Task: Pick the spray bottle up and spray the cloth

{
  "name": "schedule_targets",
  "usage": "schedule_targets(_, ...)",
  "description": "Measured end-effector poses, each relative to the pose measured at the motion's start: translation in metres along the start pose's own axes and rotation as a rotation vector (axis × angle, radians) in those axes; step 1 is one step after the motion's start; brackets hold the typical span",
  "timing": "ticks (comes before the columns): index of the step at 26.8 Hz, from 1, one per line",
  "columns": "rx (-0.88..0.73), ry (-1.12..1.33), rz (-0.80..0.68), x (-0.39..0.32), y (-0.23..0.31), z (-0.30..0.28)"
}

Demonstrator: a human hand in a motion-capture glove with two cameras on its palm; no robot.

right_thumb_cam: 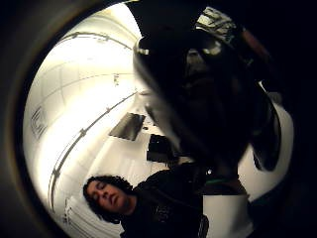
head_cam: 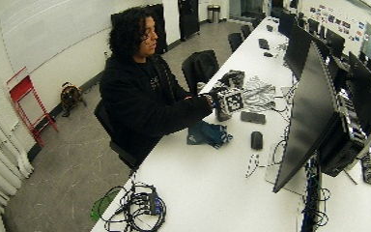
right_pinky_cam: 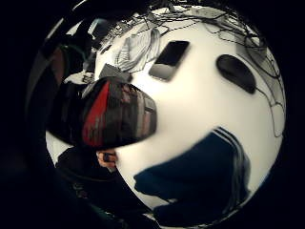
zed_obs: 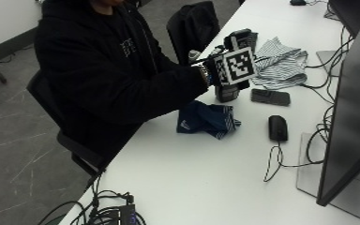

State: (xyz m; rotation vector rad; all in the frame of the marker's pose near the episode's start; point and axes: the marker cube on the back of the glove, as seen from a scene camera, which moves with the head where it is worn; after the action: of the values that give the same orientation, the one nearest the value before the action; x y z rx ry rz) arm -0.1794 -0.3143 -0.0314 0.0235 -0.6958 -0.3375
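A dark spray bottle point(zed_obs: 227, 92) stands upright by the table's near edge, its black spray head point(zed_obs: 240, 36) at the top. My gloved right hand point(zed_obs: 212, 71) is wrapped round its upper body. Whether its base touches the table I cannot tell. Close to the palm, the bottle shows a red label point(right_pinky_cam: 97, 114) and fills much of the thumb side view point(right_thumb_cam: 198, 94). A crumpled dark blue cloth point(zed_obs: 208, 120) with white stripes lies on the white table in front of the person, just below the bottle point(right_pinky_cam: 200, 179).
A grey striped cloth point(zed_obs: 281, 61) lies behind the bottle. A black phone point(zed_obs: 270, 97) and a black mouse point(zed_obs: 278, 127) lie to its right, with cables beyond. A large monitor point(zed_obs: 348, 108) stands along the table's far side. A black chair back point(zed_obs: 193, 26) is near.
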Motion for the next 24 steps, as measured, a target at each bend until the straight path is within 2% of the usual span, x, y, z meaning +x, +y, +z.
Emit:
schedule_targets(6, -0.024, 0.346, 0.045, 0.015, 0.047, -0.037)
schedule_targets(16, -0.147, 0.839, 0.069, 0.021, 0.141, -0.052)
schedule_targets(24, -0.19, 1.028, 0.017, -0.009, 0.191, -0.044)
